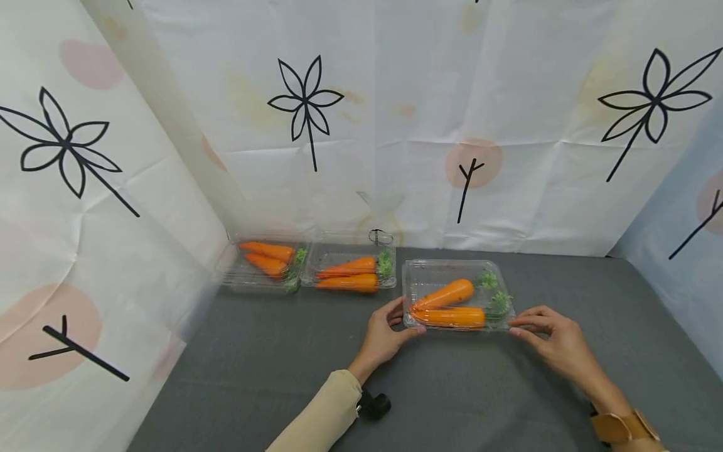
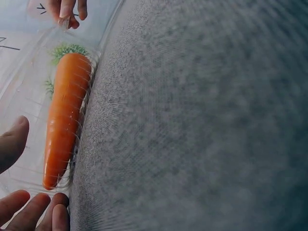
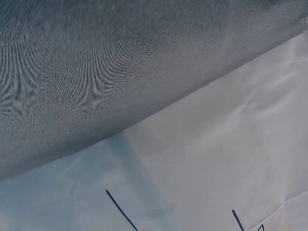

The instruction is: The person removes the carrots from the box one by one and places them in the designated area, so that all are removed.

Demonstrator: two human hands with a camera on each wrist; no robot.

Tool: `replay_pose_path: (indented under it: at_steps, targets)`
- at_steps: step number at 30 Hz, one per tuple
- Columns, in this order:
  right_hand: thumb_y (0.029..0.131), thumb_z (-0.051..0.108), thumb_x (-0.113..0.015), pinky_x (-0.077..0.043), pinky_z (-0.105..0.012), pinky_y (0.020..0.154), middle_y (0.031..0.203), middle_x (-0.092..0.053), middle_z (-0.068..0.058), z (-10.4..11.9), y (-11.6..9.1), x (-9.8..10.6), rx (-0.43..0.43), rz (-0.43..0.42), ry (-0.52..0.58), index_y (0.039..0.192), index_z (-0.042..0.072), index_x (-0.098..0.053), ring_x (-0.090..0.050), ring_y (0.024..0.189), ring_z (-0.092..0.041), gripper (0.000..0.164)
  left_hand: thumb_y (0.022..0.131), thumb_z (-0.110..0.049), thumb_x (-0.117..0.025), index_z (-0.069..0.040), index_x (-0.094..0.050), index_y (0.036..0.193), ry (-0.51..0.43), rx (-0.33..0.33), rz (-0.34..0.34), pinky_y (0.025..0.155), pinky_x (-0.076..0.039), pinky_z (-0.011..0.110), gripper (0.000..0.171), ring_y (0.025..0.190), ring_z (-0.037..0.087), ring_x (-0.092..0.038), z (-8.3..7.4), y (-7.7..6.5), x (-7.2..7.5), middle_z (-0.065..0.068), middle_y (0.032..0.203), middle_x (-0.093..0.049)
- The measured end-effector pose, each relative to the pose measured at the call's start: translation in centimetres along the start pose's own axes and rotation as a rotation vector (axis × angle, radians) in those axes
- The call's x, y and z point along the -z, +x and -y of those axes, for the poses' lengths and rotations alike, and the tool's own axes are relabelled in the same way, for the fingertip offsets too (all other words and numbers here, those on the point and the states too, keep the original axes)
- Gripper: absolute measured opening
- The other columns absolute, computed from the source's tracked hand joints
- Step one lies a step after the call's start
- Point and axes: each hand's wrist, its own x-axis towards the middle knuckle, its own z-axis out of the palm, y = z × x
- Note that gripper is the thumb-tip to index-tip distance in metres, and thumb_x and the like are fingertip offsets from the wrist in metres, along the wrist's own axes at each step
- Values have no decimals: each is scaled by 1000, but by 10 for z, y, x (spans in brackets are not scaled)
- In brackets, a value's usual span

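A clear plastic clamshell box lies in front of me on the grey surface, with two orange carrots with green tops inside. At its left end my left hand holds the near corner, thumb along the front edge and fingers by the side. The left wrist view shows that thumb and the fingertips around the box's end, close to a carrot's tip. My right hand pinches the near right corner between thumb and fingers. Neither hand nor box shows in the right wrist view.
Two similar boxes stand side by side at the back left: a left box and a middle box, each with carrots inside. A patterned white curtain closes off the back and sides. The grey cloth covers the table.
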Motion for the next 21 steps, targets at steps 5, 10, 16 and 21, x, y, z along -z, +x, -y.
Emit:
replay_pose_path:
  at_steps: [5, 10, 16, 21]
  targets:
    - [74, -6, -84, -48, -22, 58, 94, -67, -1, -1, 1, 0, 107, -42, -29, 90, 12, -81, -59, 79, -1, 24, 86, -21, -84, -5, -53, 147, 6, -25, -21, 101, -51, 37, 71, 122, 26, -61, 2, 1, -1, 11, 144, -57]
    - [72, -7, -85, -48, -18, 63, 91, -68, -1, -4, 2, -2, 164, -81, -28, 88, 12, -80, -60, 80, -2, 25, 85, -20, -85, -7, -54, 147, 26, -15, -21, 101, -52, 35, 71, 120, 24, -63, 2, 1, -1, 9, 144, -58]
    - [71, -8, -84, -48, -15, 67, 88, -71, 1, -5, 3, -4, 201, -123, -42, 88, 13, -79, -62, 78, -5, 28, 85, -19, -84, -7, -54, 147, 13, -14, -20, 101, -52, 35, 70, 120, 24, -63, 2, 1, 0, 10, 143, -58]
    - [70, -12, -83, -49, -15, 66, 87, -71, 1, -3, 5, -3, 220, -142, -55, 90, 11, -79, -63, 76, -5, 31, 86, -17, -84, -6, -54, 147, -23, -25, -21, 101, -52, 39, 69, 120, 27, -63, 2, 1, 0, 12, 144, -57]
